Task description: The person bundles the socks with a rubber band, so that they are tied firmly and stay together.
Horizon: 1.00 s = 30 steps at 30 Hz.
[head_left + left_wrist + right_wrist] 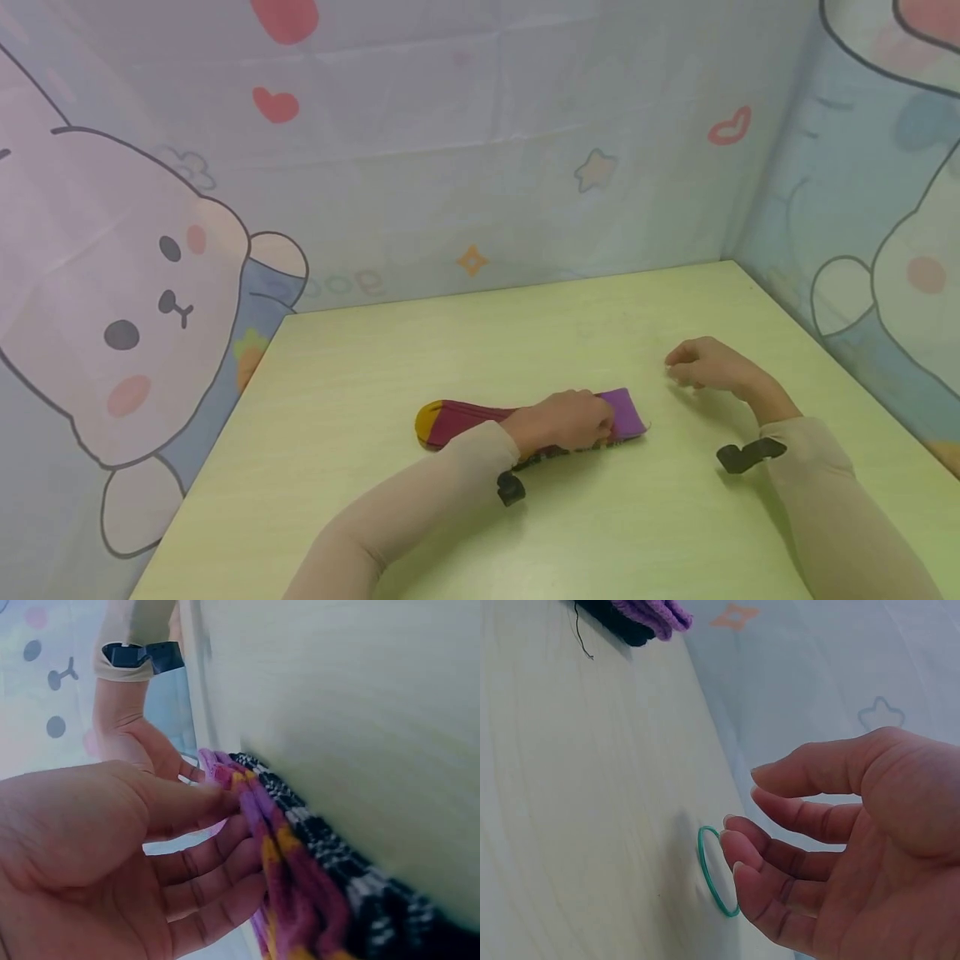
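Observation:
In the head view a stack of socks [465, 423] lies on the table, the top one maroon with a yellow toe and a purple cuff. Black-and-white knit [330, 851] shows along its underside in the left wrist view. Over the cuff half, my left hand [573, 419] pinches the edge between thumb and fingers. To the right of the stack, my right hand [708, 364] hovers over the table with loosely bent fingers and nothing between thumb and forefinger. Beside its fingertips, a thin green loop [707, 862] lies close to the tabletop, partly hidden by the fingers.
The pale yellow-green table [360, 358] meets a patterned cloth backdrop [420, 167] at its far edge and sides. A loose dark thread [581, 634] trails from the socks' end. Dark wrist devices [750, 456] sit on both sleeves.

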Available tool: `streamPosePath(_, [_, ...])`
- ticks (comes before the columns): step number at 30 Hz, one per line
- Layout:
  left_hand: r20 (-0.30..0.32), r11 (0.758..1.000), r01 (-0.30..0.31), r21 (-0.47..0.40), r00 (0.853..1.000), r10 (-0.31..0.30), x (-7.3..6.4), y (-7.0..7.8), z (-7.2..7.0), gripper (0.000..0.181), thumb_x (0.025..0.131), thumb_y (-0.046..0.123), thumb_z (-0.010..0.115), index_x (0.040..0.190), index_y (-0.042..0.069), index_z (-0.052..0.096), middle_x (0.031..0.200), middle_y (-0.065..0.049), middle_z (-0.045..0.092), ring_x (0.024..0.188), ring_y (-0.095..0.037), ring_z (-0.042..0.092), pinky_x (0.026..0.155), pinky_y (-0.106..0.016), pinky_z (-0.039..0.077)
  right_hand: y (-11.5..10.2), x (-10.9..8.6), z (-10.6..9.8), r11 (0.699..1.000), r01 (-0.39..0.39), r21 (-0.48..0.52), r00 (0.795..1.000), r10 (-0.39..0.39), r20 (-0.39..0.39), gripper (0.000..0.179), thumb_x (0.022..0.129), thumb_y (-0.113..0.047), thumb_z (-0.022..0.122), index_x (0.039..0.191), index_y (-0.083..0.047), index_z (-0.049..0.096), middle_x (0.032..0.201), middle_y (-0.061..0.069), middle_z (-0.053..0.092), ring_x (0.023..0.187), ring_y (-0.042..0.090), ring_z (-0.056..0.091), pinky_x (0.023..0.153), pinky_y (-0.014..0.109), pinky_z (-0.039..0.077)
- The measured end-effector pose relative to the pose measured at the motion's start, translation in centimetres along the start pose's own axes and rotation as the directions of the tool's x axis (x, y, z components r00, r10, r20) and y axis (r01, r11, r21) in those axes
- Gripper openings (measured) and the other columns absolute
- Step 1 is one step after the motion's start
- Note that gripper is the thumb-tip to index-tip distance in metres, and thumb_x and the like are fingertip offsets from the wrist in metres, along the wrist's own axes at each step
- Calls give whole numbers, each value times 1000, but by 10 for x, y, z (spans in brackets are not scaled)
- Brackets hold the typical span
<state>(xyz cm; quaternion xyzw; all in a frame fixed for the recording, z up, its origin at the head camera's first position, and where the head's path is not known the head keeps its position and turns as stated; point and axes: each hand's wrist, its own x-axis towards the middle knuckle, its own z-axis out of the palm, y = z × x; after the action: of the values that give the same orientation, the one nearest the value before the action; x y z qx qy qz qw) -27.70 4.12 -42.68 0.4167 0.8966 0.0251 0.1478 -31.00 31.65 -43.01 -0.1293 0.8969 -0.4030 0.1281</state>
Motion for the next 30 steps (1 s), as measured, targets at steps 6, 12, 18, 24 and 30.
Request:
streamPosePath(6, [26, 994, 30, 104, 999, -33, 11, 9, -9, 47, 95, 23, 70, 138, 24, 51, 114, 3, 63, 99, -9, 60, 82, -22, 48, 4, 0, -4, 998, -25, -64, 999, 22, -41, 37, 98, -12, 58, 121, 17, 56, 118, 30, 61, 95, 31, 64, 80, 44, 53])
streamPosePath(12, [119, 988, 25, 152, 992, -44, 19, 16, -20, 79, 96, 11, 67, 159, 36, 26, 141, 3, 53, 113, -10, 55, 89, -26, 48, 10, 1, -4, 985, -72, -159, 996, 63, -59, 33, 94, -11, 61, 113, 16, 61, 102, 23, 65, 81, 25, 59, 71, 39, 50])
streamPosePath(18, [199, 989, 40, 139, 978, -68, 28, 18, -30, 64, 101, 9, 57, 154, 40, 37, 152, 12, 44, 136, -9, 42, 106, -33, 40, 13, 1, -2, 980, -65, -186, 998, 59, -37, 34, 88, -13, 69, 110, 13, 66, 106, 24, 66, 83, 26, 61, 72, 40, 51])
streamPosePath(24, [241, 991, 68, 118, 966, -95, 33, 23, -43, 35, 100, 8, 59, 123, 33, 61, 116, 12, 61, 101, -9, 60, 82, -31, 49, 14, 4, -3, 981, -61, -183, 998, 57, -29, 35, 85, -10, 69, 111, 13, 65, 108, 25, 65, 85, 27, 61, 76, 43, 52])
streamPosePath(30, [289, 988, 106, 109, 948, -134, 40, 27, -46, 24, 99, 3, 56, 102, 27, 56, 91, 6, 60, 69, -13, 64, 60, -27, 49, 12, 4, -1, 977, -58, -205, 998, 54, -22, 35, 86, -11, 69, 111, 13, 66, 111, 27, 64, 87, 29, 62, 78, 46, 52])
